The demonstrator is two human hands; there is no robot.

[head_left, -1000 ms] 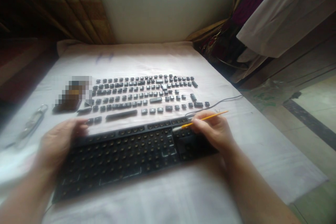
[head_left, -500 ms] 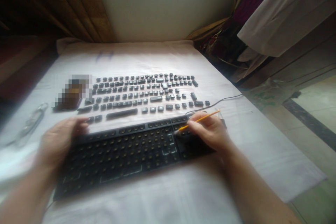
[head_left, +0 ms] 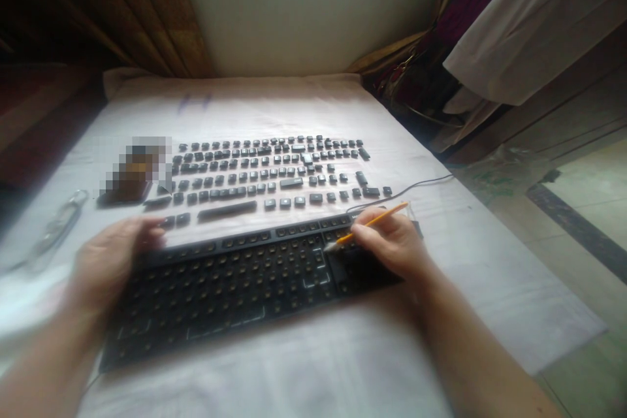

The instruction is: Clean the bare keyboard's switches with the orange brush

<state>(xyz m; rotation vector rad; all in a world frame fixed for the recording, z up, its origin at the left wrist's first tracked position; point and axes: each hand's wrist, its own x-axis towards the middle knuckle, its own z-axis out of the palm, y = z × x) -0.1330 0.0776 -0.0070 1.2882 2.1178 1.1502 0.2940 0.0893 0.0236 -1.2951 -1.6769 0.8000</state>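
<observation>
A black keyboard (head_left: 230, 287) with its keycaps off lies slantwise on the white cloth, its bare key posts showing. My left hand (head_left: 115, 251) grips its far left corner, the fingers curled over the back edge and partly hidden. In my right hand (head_left: 392, 238) is a thin yellow paintbrush (head_left: 375, 218), held in a pinch near its bristles. The pale bristle tip touches down, as far as I can see, between the main key field and the right-hand block of the keyboard. Removed keycaps (head_left: 252, 176) are laid out in rows behind the keyboard.
A long spacebar keycap (head_left: 226, 209) lies just behind the keyboard. At left are a blurred-out dark object (head_left: 130, 176) and a clear, coiled-looking item (head_left: 63, 219). A cable (head_left: 416, 186) runs off the table's right edge. Curtains hang behind.
The paintbrush has shifted very slightly, its tail end tipping a little up and left. My left hand and the keyboard stay in place.
</observation>
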